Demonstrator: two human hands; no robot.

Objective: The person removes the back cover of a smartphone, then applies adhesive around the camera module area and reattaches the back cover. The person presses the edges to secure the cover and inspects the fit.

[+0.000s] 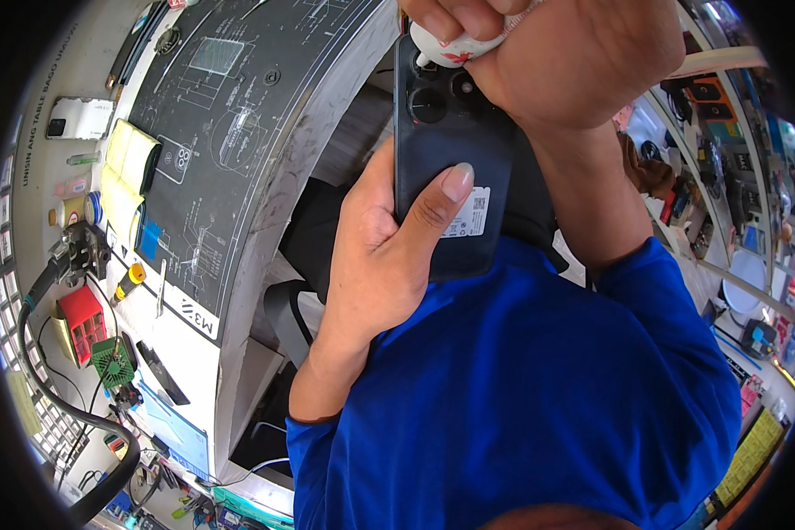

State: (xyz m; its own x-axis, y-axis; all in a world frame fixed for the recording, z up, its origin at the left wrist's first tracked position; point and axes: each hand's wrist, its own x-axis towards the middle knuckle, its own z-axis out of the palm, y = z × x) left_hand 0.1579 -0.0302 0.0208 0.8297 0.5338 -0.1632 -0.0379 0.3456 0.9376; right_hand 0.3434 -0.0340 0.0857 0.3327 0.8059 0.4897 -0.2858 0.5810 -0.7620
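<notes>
My left hand (389, 234) grips a dark smartphone (450, 146) from its left side, back face up. The thumb lies across the back, beside a white label (470, 216) near the phone's lower end. At the upper end sit several round camera lenses (429, 104). Over that end, my right hand (583, 66) is closed around a small white bottle (450, 53) with red markings. Its narrow tip points down at the camera area; whether it touches the phone I cannot tell. The bottle's far end is hidden in the hand.
A white workbench with a black printed mat (212, 132) runs along the left. On it lie a yellow pad (124, 168), a yellow-and-black tool (130, 280), tweezers (161, 287), a red box (81, 322) and a green fan-like device (112, 362). Crowded shelves (715, 132) stand at right.
</notes>
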